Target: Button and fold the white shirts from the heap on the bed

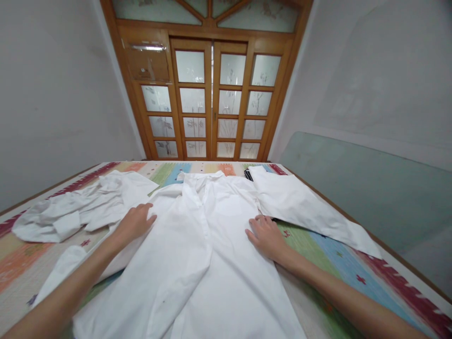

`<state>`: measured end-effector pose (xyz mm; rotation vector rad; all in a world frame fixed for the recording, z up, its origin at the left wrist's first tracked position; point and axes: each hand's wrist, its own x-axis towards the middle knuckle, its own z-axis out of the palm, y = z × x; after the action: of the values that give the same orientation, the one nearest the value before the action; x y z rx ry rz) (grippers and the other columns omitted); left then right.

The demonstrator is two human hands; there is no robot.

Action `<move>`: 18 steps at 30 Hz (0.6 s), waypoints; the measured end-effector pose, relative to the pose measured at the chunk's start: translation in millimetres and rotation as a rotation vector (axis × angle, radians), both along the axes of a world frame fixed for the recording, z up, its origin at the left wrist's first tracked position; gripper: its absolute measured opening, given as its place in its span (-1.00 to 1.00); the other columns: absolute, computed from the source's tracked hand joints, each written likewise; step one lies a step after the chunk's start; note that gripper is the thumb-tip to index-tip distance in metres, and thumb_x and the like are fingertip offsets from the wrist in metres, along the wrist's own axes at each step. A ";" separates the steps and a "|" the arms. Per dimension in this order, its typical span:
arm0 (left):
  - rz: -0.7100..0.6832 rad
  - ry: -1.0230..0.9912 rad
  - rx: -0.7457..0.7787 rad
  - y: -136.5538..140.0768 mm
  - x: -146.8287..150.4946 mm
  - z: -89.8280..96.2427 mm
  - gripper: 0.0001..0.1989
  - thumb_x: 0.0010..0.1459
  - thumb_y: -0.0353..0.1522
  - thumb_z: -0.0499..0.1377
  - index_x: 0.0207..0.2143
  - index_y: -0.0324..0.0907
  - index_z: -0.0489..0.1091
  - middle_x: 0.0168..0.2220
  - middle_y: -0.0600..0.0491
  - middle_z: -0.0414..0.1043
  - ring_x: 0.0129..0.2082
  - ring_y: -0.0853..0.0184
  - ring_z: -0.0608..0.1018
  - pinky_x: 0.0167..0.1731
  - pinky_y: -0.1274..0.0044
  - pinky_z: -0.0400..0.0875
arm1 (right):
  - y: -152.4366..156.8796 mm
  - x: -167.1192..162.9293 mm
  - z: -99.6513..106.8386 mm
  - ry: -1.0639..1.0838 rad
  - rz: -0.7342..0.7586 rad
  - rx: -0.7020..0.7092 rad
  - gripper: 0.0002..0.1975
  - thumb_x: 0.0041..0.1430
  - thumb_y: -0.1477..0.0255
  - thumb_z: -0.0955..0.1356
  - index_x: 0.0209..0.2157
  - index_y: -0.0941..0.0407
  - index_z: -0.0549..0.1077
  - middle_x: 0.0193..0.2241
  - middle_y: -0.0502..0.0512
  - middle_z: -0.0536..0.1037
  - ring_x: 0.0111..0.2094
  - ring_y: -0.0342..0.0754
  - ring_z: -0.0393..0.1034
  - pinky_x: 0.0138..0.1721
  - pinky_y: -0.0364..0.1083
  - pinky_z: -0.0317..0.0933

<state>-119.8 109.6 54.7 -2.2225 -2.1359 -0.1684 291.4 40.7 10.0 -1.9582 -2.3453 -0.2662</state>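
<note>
A white button-front shirt [233, 235] lies spread on the bed in front of me, its collar at the far end and its front placket running down the middle. At its left edge, below the shoulder, my left hand [136, 223] is closed on the cloth with bent fingers. My right hand [266, 235] grips the opposite edge near the armhole, thumb on the fabric. One sleeve stretches out to the right beyond that hand. Part of the other sleeve passes beneath my left forearm.
A crumpled white garment [88, 202] lies on the left of the striped bedcover [325, 263]. A small black-and-white striped item [248, 175] shows near the far sleeve. A pale green panel [353, 183] lines the right side; wooden glazed doors [212, 99] stand beyond.
</note>
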 end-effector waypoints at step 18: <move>0.279 -0.048 0.013 57.3 -30.8 49.5 -0.59 0.29 -0.30 -0.10 0.03 -0.28 0.38 0.01 -0.28 0.48 0.01 0.01 0.51 -0.12 0.36 0.39 | -69.8 25.5 29.6 0.416 0.012 -0.595 -0.40 0.04 0.35 0.40 0.15 0.05 0.27 -0.39 0.01 0.47 -0.25 0.03 0.37 -0.23 -0.10 0.11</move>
<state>-150.6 166.8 104.3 -1.9038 -2.4308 -0.2224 316.8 -29.0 39.6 -1.9431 -2.3036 0.8497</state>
